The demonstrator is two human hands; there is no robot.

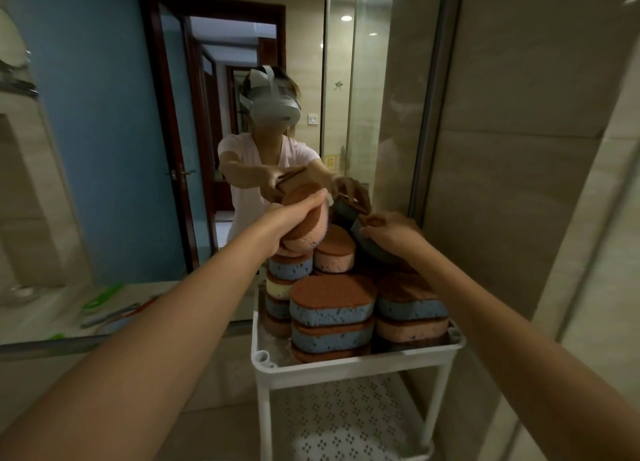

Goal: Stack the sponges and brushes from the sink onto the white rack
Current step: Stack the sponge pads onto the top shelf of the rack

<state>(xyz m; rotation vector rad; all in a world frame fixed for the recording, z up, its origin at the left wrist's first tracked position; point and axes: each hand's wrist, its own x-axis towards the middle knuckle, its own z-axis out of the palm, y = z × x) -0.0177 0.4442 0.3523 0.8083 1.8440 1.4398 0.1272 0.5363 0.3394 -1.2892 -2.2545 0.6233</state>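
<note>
Pink sponge (308, 233) with the brown scrubby top is clamped in the left hand (298, 211), fingers wrapped over its edge, held up right above the back-left stack (289, 270) on the white rack (346, 363). The right hand (394, 228) is curled round a dark grey sponge (375, 249), tilted, just over the back-right of the pile. So 2 sponges are in the air and neither is set down yet.

Progress-wise I'd say the sponge part is mostly done. The rack's top shelf is packed with at least 4 stacks of blue, pink and yellowish sponges, several layers high.

What's left, as far as I can tell: place these 2, then the brushes. Some long-handled things (110, 316), plus a green one (102, 297), lie on the bench (52, 322) to the left. They're blurry but probably the brushes, and I can't see any on the rack. The sink itself isn't really in view, so can't say if more sponges wait there. The stacks look tall and a bit wonky, so topping them could tip something.
</note>
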